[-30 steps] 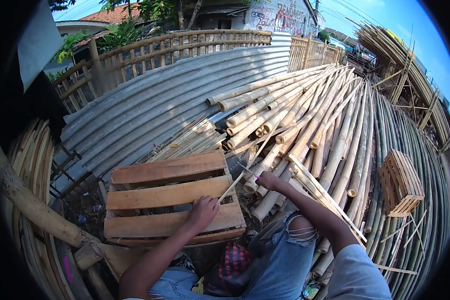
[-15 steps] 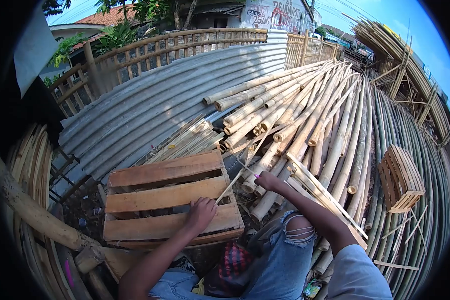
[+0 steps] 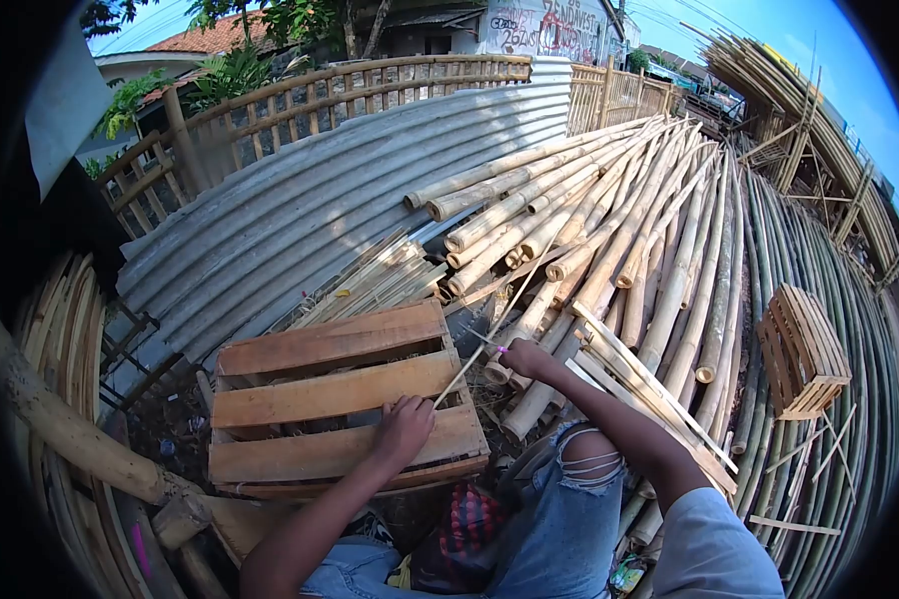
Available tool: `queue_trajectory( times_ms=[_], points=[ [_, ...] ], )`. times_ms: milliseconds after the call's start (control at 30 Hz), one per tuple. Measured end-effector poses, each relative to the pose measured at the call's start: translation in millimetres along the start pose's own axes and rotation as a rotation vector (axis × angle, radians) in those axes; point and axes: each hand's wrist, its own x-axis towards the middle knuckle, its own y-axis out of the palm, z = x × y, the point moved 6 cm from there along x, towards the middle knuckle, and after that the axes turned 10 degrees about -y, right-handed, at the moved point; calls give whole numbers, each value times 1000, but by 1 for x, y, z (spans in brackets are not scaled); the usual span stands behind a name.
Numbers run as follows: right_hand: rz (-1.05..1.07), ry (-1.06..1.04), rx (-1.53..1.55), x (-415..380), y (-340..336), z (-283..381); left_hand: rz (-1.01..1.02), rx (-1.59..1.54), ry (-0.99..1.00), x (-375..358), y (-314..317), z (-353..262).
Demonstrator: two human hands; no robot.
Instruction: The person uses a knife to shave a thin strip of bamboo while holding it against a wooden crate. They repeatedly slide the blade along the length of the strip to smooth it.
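My left hand (image 3: 407, 429) rests on the slats of an upturned wooden crate (image 3: 330, 394), its fingers closed on the near end of a thin bamboo strip (image 3: 514, 297). From there the strip slants up and away over the crate's right edge. My right hand (image 3: 529, 357) grips a knife (image 3: 479, 336) by its pink handle. The blade points up and left and lies against or across the strip; contact is hard to make out. Below sit my knees in torn jeans (image 3: 569, 509), with a red checked cloth (image 3: 469, 519) between them.
Long bamboo poles (image 3: 529, 235) spread ahead, with green poles (image 3: 799, 250) farther right. Split strips (image 3: 380, 275) lie beyond the crate, beside corrugated sheeting (image 3: 350, 190). Flat bamboo pieces (image 3: 649, 399) lie beside my right forearm. Another crate (image 3: 804, 349) stands on the poles.
My right hand and the knife have shifted slightly left and up toward the strip. The strip's far end sits a little farther right. My left hand stays nearly in place.
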Motion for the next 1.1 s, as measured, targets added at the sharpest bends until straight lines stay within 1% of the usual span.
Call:
queue_trajectory(
  times_ms=[67, 167, 200, 300, 367, 433, 500, 633, 700, 733, 767, 833, 967, 1033, 1067, 1100],
  points=[
    [46, 20, 109, -11, -6, 6, -25, -15, 15, -2, -1, -2],
    [29, 25, 202, -27, 3, 16, -1, -10, 17, -2, 2, 1],
    [35, 71, 290, -42, -4, 34, 1, -11, 17, -2, 0, 1],
    [23, 62, 269, -63, -11, 59, 48, -65, -17, 1, -1, 1],
    [3, 53, 287, -68, -21, 68, 13, -113, -9, 1, -1, 3],
    [-8, 22, 331, -70, -28, 73, 55, -129, -20, -1, -2, 3],
    [9, 61, 316, -67, -33, 70, 29, -149, -24, 0, -3, 4],
    [69, 73, 397, -73, -45, 71, 30, -164, -16, 1, -3, 3],
    [435, 156, 634, -84, -31, 77, 35, -109, -20, 1, -2, 4],
    [512, 183, 683, -91, -31, 83, 39, -108, -22, 1, -1, 4],
    [514, 183, 686, -93, -35, 84, 30, -106, -13, 1, -1, 4],
    [621, 70, 762, -100, -39, 90, 22, -104, -5, 1, 0, 5],
    [601, 52, 673, -104, -38, 77, 35, -102, -13, 1, 0, 5],
    [759, 93, 634, -110, -32, 71, 46, -107, -22, 1, 0, 5],
    [760, 91, 635, -112, -34, 75, 44, -108, -24, 1, 0, 5],
    [810, 83, 677, -118, -39, 85, 42, -109, -27, 1, 0, 5]
  ],
)
